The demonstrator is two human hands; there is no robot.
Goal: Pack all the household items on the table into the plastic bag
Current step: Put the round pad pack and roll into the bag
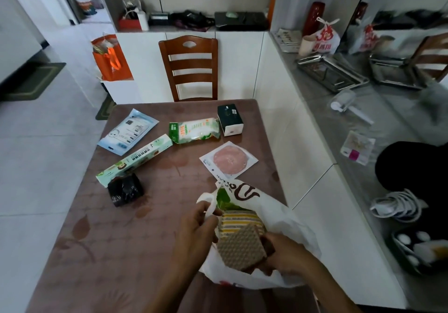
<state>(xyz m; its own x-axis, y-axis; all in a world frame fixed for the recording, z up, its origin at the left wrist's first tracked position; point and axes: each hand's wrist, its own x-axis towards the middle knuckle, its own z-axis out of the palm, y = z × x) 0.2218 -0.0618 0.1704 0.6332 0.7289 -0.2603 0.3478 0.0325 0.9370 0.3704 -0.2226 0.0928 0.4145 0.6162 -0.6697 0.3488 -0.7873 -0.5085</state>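
- At the near edge of the table [150, 252], the white bag [286, 218] lies with its mouth toward the person, and a pack of sponges [240, 242] sits half inside it.
- Left hand [196, 232] is closed on the bag's handle loop [206, 203], holding the mouth up and open.
- Right hand [288, 257] grips the sponges at their lower right corner, fingers wrapped under the pack; it looks to be feeding them in.
- To do this step well, I would keep the handle lifted and pulled slightly left, so the mouth stays wide and the film does not fold under the pack.
- Push the sponges flat and deep, toward the bottom beside the green item [224, 200] already showing inside, leaving room near the opening.
- Let go only once the pack rests on the bag's floor; the film is slippery and could spill it back out.
- Six things are left on the table, well apart from the bag: black roll [124, 190], long green box [135, 160], blue pouch [128, 132], green packet [194, 130], dark box [230, 120], pink disc pack [229, 160].
- Flat ones could slide down the sides; the boxes are better laid on top of the sponges.
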